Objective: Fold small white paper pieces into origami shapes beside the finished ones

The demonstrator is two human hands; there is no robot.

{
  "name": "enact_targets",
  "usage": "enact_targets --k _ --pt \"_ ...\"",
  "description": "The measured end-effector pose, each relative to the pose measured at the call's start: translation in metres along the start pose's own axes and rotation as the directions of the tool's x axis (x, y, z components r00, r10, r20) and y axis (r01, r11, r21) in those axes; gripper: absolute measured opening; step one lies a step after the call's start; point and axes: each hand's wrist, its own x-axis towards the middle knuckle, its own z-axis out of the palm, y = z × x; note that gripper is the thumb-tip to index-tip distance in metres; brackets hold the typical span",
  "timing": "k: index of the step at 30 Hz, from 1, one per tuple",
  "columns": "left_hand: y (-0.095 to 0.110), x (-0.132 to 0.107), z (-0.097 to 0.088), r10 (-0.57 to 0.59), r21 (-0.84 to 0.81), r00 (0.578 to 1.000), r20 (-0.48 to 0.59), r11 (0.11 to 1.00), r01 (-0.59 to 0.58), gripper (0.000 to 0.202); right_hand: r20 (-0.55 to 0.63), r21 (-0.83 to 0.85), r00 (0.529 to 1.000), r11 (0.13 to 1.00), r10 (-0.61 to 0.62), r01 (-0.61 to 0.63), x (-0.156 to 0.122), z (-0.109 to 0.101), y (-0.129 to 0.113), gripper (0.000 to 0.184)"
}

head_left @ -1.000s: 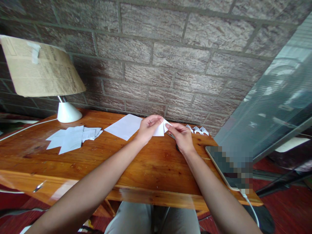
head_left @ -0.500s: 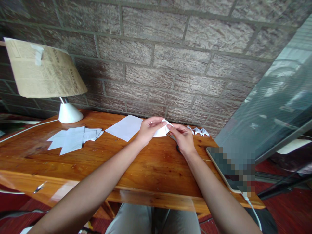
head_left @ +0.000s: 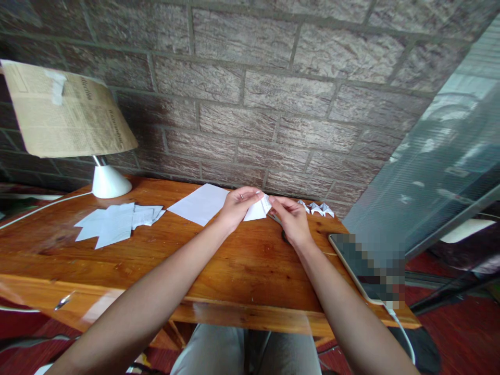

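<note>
A small folded piece of white paper (head_left: 266,202) is held up between my two hands near the back of the desk. My left hand (head_left: 239,205) pinches it from the left, thumb on top. On the other side my right hand (head_left: 291,214) grips its right edge with thumb and fingers. Below the fingers, a white sheet (head_left: 254,211) shows; whether it belongs to the held piece I cannot tell. Scissors (head_left: 284,235) lie partly hidden under my right hand. Several folded paper shapes (head_left: 322,209) stand in a row just beyond it.
A larger white sheet (head_left: 200,204) lies left of my hands. Farther left are a pile of cut papers (head_left: 115,224) and a lamp (head_left: 111,182) with a cable. At the right edge of the wooden desk (head_left: 234,271) rests a charging tablet (head_left: 361,271). A brick wall (head_left: 234,104) rises behind.
The held paper has turned slightly, now showing a face with faint markings. My right fingertips have shifted a little on its edge. The view has moved slightly.
</note>
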Motion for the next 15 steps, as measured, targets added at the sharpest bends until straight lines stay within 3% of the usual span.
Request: enact_targets --k 4,9,15 --pt "-0.0015 0.0002 0.0003 -0.026 -0.014 0.999 -0.022 1.000 0.026 0.030 0.031 0.020 0.999 1.000 0.018 -0.019 0.0011 -0.0020 0.0016 0.022" --pt "-0.0031 0.0031 -0.0045 -0.032 -0.035 0.996 -0.085 0.999 0.029 0.032 0.149 0.022 0.980 0.990 0.131 -0.136 0.0008 -0.0022 0.0045 0.030" --pt "-0.0059 0.0056 -0.0057 -0.033 -0.039 0.991 -0.133 0.999 0.028 0.034 0.137 -0.012 0.982 0.991 0.132 -0.132 0.0001 -0.0018 0.0060 0.031"
